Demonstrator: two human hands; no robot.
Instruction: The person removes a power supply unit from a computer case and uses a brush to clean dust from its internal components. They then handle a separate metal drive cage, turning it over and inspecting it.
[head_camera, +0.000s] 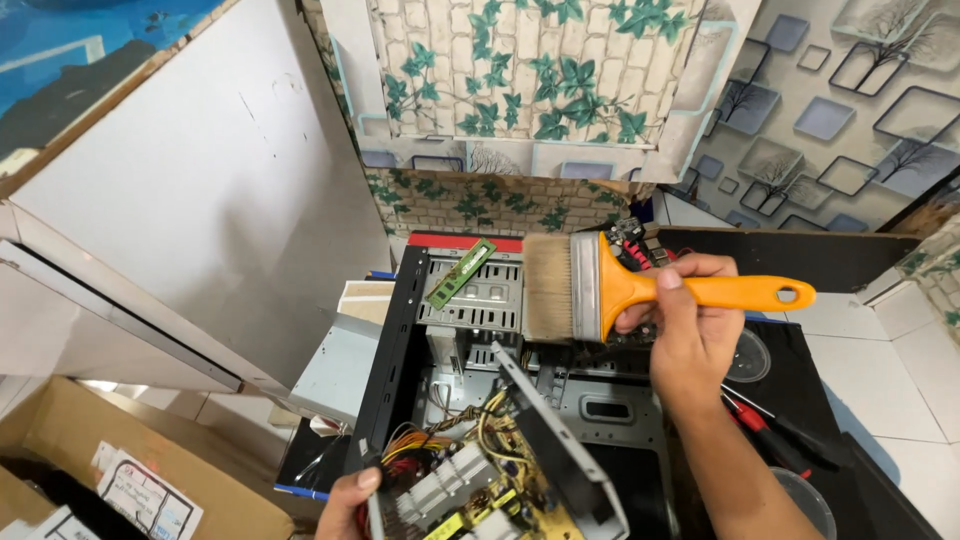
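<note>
Head view: black table (800, 330), ivy-patterned wall (520, 60).

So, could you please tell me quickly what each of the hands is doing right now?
Left hand: closed on the edge of the opened power supply unit.
Right hand: closed around the orange-handled paintbrush, held over the computer case.
</note>
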